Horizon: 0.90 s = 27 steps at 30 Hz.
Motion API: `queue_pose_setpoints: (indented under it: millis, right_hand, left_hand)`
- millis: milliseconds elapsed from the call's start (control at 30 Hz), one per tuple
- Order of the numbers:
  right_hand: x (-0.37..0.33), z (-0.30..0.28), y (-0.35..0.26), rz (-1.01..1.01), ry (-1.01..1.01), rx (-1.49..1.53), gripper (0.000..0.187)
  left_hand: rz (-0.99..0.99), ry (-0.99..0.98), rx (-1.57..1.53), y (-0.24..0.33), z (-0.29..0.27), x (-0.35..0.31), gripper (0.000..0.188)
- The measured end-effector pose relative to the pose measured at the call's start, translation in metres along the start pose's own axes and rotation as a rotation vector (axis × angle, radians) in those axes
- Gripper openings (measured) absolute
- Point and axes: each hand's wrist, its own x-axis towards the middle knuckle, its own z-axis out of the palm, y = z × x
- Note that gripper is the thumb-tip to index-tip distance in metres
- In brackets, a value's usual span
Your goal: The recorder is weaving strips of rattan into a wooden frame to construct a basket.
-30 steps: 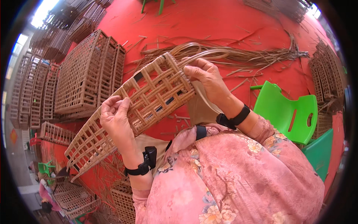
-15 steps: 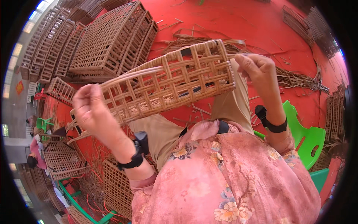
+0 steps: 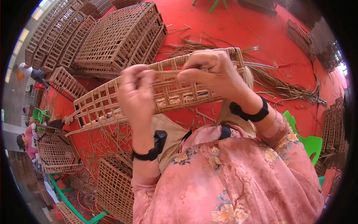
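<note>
A long, narrow tan basket (image 3: 104, 100) of open lattice weave lies tilted across my lap. My left hand (image 3: 136, 95) is over its middle, fingers closed on a flat weaving strand (image 3: 166, 74) at the upper side. Farther right, my right hand (image 3: 218, 72) pinches the same strand between thumb and bent fingers. Both hands hide part of the lattice, and the left is slightly blurred. Past the basket's right end, a pale looped strand (image 3: 263, 66) sticks out. Loose strand ends show at its left tip.
Stacked lattice baskets (image 3: 115, 37) stand at the far left, with another basket (image 3: 115, 186) at my lower left. A bundle of dark strips (image 3: 294, 84) and scraps lie on the red floor (image 3: 261, 33). A green chair (image 3: 309, 143) is at my right. People sit and stand at far left.
My right hand has moved left from beyond the basket's right end to over its upper side. My left hand has moved right, from near the left end to the middle. The hands are closer together.
</note>
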Motion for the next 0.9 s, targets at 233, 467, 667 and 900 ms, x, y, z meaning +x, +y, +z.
queue_pose_setpoints:
  millis: [233, 467, 667, 900]
  right_hand:
    - [-0.009, 0.006, 0.015, 0.150, 0.079, -0.392, 0.027]
    - [0.001, 0.016, 0.018, 0.202, -0.012, -0.503, 0.028]
    - [0.000, 0.019, 0.020, 0.205, 0.030, -0.430, 0.030]
    - [0.007, 0.029, 0.024, 0.125, -0.027, -0.581, 0.027]
  left_hand:
    - [0.231, -0.084, 0.274, -0.028, 0.028, -0.006, 0.020]
    - [0.188, -0.113, 0.593, -0.020, 0.018, -0.013, 0.025]
    - [-0.103, -0.343, 0.330, -0.033, 0.002, 0.008, 0.025]
    - [-0.264, -0.208, 0.010, -0.022, 0.000, 0.013, 0.023]
